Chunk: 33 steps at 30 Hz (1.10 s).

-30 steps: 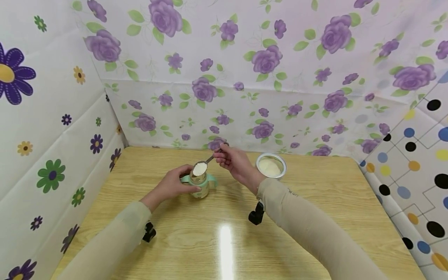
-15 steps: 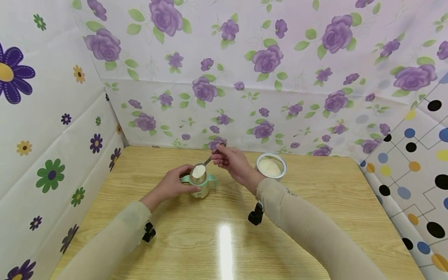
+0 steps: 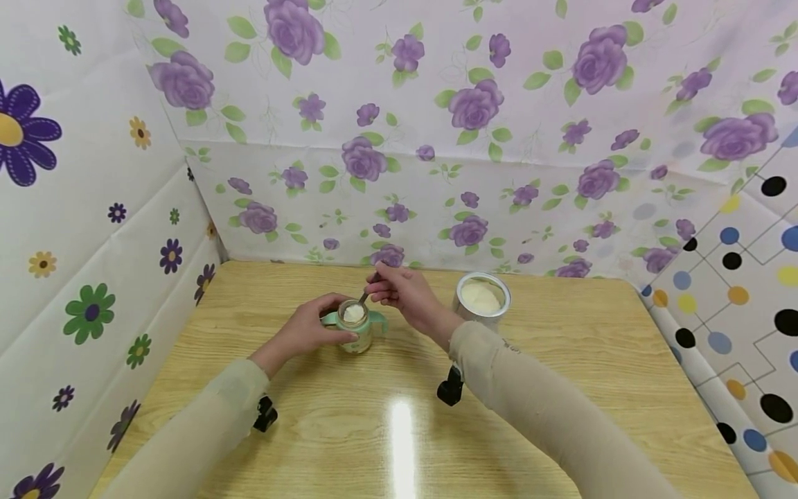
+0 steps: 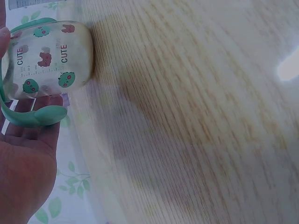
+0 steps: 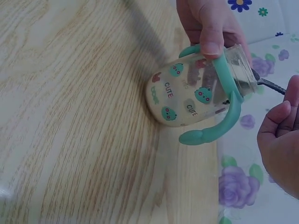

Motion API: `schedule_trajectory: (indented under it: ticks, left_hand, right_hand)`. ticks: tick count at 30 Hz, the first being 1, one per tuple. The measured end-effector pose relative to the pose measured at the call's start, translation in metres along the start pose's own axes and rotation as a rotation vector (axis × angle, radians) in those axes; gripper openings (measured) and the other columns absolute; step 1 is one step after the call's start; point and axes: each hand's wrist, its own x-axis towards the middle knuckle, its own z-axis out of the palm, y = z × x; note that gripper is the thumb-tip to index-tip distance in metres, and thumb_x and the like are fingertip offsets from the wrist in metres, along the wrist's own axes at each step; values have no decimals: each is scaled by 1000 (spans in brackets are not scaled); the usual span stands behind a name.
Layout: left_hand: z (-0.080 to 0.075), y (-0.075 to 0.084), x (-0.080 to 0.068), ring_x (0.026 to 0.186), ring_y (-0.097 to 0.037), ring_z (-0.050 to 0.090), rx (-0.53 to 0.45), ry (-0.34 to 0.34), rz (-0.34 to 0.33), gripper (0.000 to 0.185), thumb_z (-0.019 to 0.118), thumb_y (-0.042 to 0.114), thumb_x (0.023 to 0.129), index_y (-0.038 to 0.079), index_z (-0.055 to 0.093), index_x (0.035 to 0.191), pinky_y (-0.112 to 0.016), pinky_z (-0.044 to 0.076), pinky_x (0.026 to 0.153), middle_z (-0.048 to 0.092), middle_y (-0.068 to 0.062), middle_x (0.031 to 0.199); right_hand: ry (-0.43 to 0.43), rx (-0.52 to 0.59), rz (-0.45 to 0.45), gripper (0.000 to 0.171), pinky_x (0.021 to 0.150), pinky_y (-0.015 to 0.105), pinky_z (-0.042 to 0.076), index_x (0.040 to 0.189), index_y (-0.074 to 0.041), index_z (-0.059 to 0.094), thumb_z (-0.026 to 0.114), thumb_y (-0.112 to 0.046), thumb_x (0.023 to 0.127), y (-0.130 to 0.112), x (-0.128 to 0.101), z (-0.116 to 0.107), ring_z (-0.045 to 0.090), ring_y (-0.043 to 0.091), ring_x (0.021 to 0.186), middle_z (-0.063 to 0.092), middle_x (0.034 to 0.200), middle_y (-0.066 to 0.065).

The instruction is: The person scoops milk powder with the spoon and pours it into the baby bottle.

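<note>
A clear baby bottle (image 3: 357, 338) with mint-green side handles and "CUTE" prints stands uncapped on the table. My left hand (image 3: 316, 323) grips it round the neck and handle, thumb in front. In the right wrist view the bottle (image 5: 187, 93) shows pale contents through its wall. My right hand (image 3: 405, 294) pinches the handle of a metal spoon (image 3: 365, 296), which slants down into the bottle's mouth. White powder shows at the bottle's opening. In the right wrist view the spoon's stem (image 5: 271, 86) runs from the mouth to my right fingers.
An open can (image 3: 481, 298) of pale powder stands right of the bottle, just beyond my right wrist. The wooden table (image 3: 561, 346) is walled by a floral cloth (image 3: 424, 152) behind and patterned cloths at both sides.
My right hand has moved left and lower, tipping the spoon so its heaped powder goes from above the bottle down into its mouth. My left hand and the bottle have stayed put.
</note>
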Motion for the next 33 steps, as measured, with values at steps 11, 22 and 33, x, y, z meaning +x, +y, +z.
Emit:
schedule_trajectory:
  ticks: [11,22,33]
  left_hand:
    - [0,2,0,123,-24,66,13,1,1,66,95,31,85,20,65,143,-51,55,105,69,-2,133]
    - [-1,0,0,122,-24,66,10,2,9,66,94,31,85,18,65,143,-50,55,104,70,-3,132]
    - [0,0,0,120,-23,66,3,-5,9,66,93,32,86,19,64,144,-48,54,103,70,-2,132]
  right_hand:
    - [-3,-4,9,39,74,23,55,106,-5,73,54,-37,115,0,0,1,71,7,74,78,85,-2]
    - [8,49,51,44,72,23,56,106,-4,74,53,-42,114,1,1,0,71,9,73,78,86,0]
    - [6,-3,85,44,79,28,54,100,-8,74,56,-47,112,0,1,2,69,10,74,75,85,0]
